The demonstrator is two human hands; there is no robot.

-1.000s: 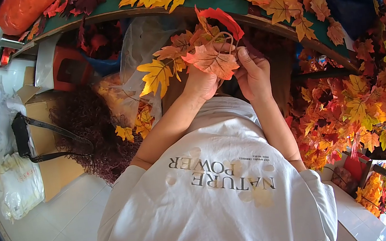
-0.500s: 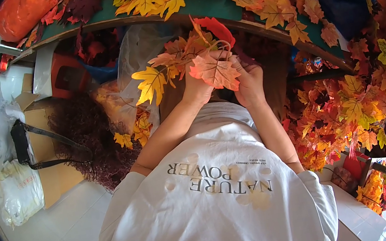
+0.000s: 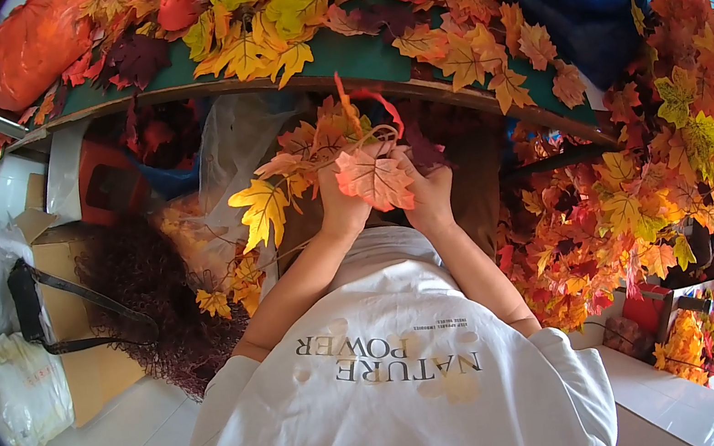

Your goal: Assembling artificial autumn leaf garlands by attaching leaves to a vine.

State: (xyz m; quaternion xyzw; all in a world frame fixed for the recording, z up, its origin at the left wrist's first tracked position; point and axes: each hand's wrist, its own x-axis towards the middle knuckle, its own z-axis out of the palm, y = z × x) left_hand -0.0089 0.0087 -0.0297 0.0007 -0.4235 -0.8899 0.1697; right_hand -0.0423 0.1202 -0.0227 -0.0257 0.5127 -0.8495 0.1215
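Both hands hold a bunch of artificial maple leaves just in front of my lap, below the table edge. My left hand (image 3: 343, 206) is closed round its stems, and a yellow leaf (image 3: 263, 209) hangs off to its left. A pink-orange leaf (image 3: 376, 178) covers many of the fingers of both hands. My right hand (image 3: 430, 197) is closed on the stems at the right, close beside the left one. A thin pale stem (image 3: 382, 131) loops above the hands, with a narrow red leaf (image 3: 386, 106) over it. Behind my right fingers shows a dark purple leaf (image 3: 427, 150).
A green-topped table (image 3: 359, 52) strewn with maple leaves spans the far side. Leaf garlands (image 3: 631, 200) hang thickly at the right. A dark purple curly bundle (image 3: 131, 284), an open cardboard box (image 3: 86, 356) and white plastic bags (image 3: 27, 392) stand at the left.
The view has shifted, so the table and hands appear lower and further left. My right hand has drawn slightly nearer the left, and the red leaf has turned more edge-on.
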